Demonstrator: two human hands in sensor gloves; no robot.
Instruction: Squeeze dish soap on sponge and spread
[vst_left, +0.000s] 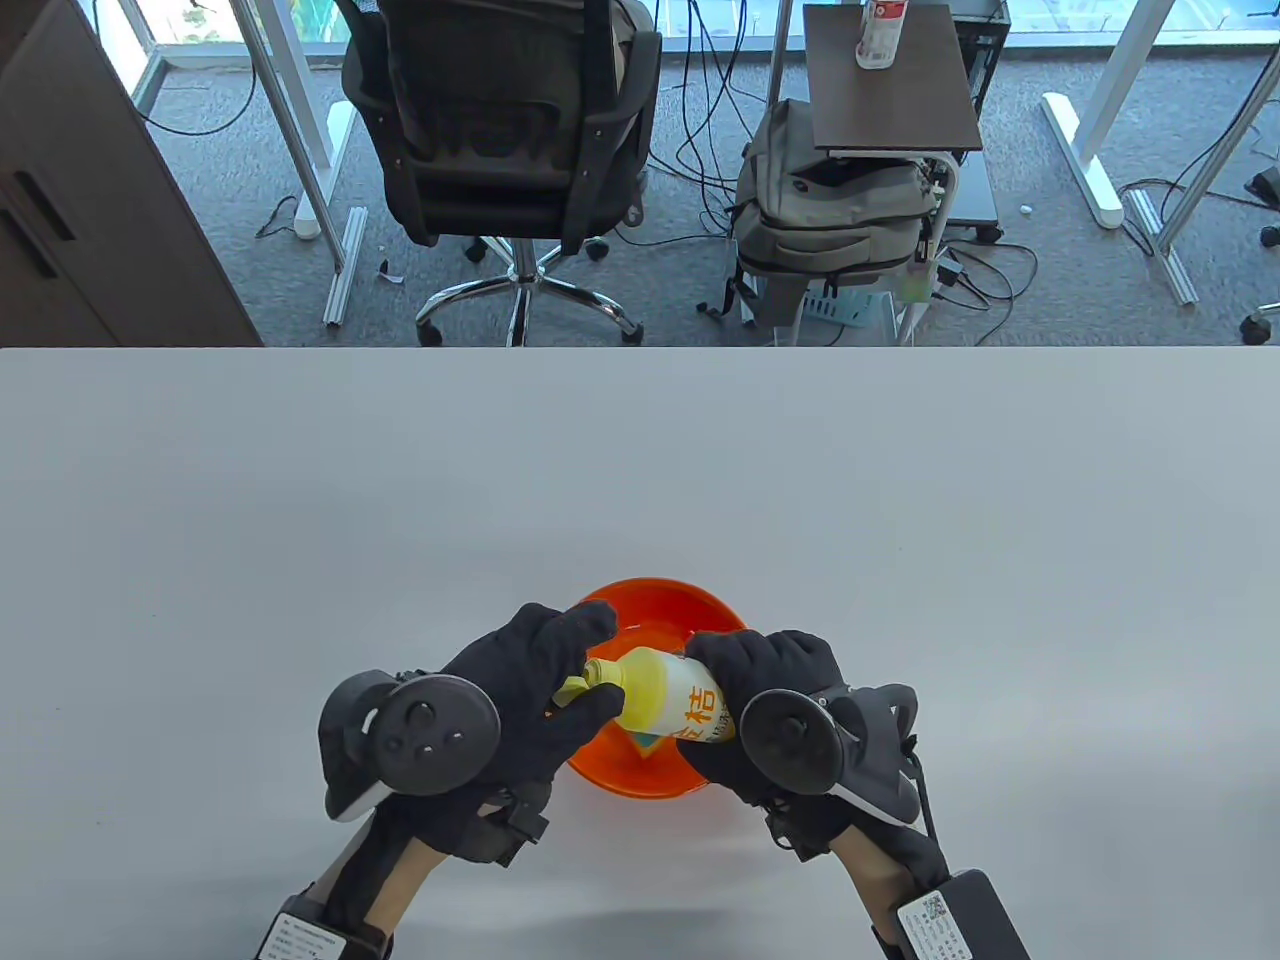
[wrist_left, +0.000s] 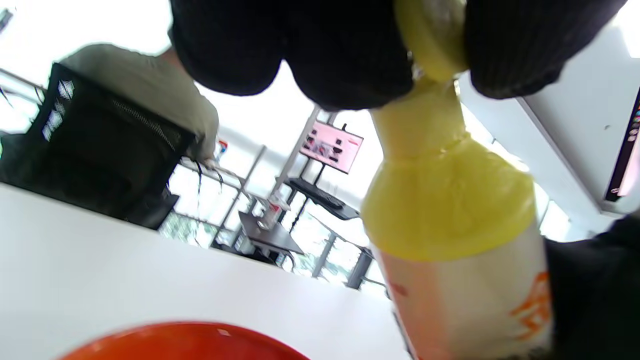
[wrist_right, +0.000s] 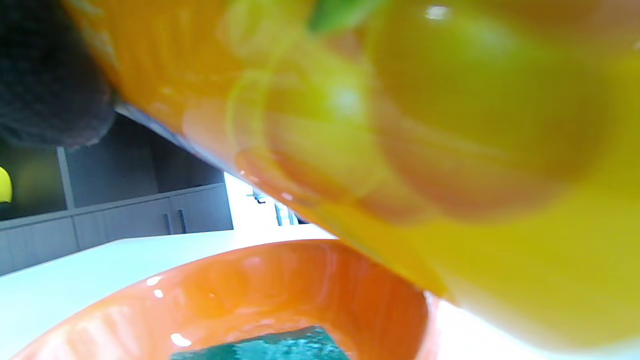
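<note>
A yellow dish soap bottle (vst_left: 668, 700) with a white and orange label lies tilted above an orange bowl (vst_left: 655, 610) near the table's front. My right hand (vst_left: 775, 700) grips the bottle's body. My left hand (vst_left: 560, 680) pinches the yellow cap (vst_left: 575, 687) at the neck; in the left wrist view the fingers (wrist_left: 345, 55) close around the cap (wrist_left: 432, 40). A green sponge (vst_left: 645, 742) lies in the bowl under the bottle; it also shows in the right wrist view (wrist_right: 270, 346), below the blurred bottle (wrist_right: 400, 125).
The white table (vst_left: 640, 480) spreads wide around the bowl. Beyond its far edge stand an office chair (vst_left: 500, 130), a backpack (vst_left: 830, 210) and a small side table (vst_left: 890, 80).
</note>
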